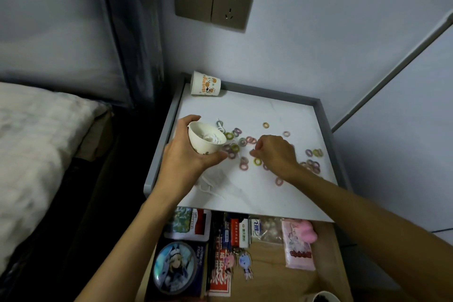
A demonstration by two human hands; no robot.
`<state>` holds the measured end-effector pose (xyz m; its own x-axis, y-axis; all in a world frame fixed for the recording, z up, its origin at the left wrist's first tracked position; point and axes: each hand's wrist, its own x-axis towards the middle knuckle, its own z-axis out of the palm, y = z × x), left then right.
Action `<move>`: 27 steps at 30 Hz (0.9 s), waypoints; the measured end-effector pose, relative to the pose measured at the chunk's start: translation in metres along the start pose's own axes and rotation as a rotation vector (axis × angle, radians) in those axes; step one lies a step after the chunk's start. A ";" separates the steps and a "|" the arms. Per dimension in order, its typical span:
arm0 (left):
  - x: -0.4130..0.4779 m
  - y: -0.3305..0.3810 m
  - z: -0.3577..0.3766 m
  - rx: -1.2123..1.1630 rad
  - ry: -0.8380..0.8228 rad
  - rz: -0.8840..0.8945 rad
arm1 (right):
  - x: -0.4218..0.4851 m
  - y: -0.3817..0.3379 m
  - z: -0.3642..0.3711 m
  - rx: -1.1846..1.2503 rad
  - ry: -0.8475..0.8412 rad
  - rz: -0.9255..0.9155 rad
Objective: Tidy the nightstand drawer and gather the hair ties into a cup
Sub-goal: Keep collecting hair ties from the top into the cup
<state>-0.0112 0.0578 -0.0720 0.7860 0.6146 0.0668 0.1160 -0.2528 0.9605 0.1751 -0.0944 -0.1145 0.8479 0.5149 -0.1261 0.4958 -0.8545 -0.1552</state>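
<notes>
My right hand point(272, 152) curls knuckles-up, so I cannot tell whether its fingertips pinch one of the small pastel ring-shaped hair ties point(257, 161); that forearm covers several more. What lies in the white paper cup point(207, 148) in my left hand point(186, 154) is too blurred to name. The white-topped grey bench point(257, 105) hides the open wooden drawer's point(269, 274) back, and the bottom edge cuts off a dark-filled white mug point(323, 296).

Hair ties point(257, 161) lie scattered on the nightstand top point(269, 110), a tipped cup point(205, 84) in its back-left corner, a held cup point(206, 141) over its left, the drawer point(269, 267) in front.
</notes>
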 end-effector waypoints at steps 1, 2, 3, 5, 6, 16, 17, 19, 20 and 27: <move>0.001 -0.001 -0.003 -0.004 0.005 -0.012 | 0.001 -0.003 -0.002 -0.068 -0.008 -0.012; 0.003 -0.002 -0.005 -0.009 0.009 -0.022 | 0.003 -0.005 -0.003 -0.129 -0.017 -0.020; 0.003 -0.002 -0.007 -0.019 0.011 -0.032 | 0.003 -0.006 -0.005 -0.178 -0.033 -0.024; 0.003 -0.002 -0.009 -0.039 0.012 -0.036 | 0.005 -0.004 -0.008 -0.231 -0.076 -0.036; 0.002 -0.001 -0.009 -0.044 0.006 -0.034 | 0.006 -0.002 -0.009 -0.233 -0.096 -0.041; 0.003 -0.005 -0.019 -0.068 0.020 -0.038 | 0.011 0.007 -0.032 -0.054 -0.030 -0.063; 0.003 -0.006 -0.019 -0.065 0.022 -0.039 | 0.011 0.006 -0.032 -0.042 -0.032 -0.056; 0.003 -0.007 -0.021 -0.056 0.032 -0.041 | 0.012 0.005 -0.031 0.017 -0.012 -0.041; 0.003 -0.007 -0.022 -0.057 0.039 -0.043 | 0.013 0.004 -0.030 0.058 0.011 -0.032; 0.001 -0.004 -0.031 -0.074 0.080 -0.051 | 0.004 -0.034 -0.015 0.280 -0.011 -0.012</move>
<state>-0.0296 0.0828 -0.0676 0.7288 0.6838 0.0355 0.1075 -0.1654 0.9803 0.1647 -0.0638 -0.0947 0.8397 0.5266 -0.1331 0.4331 -0.7970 -0.4210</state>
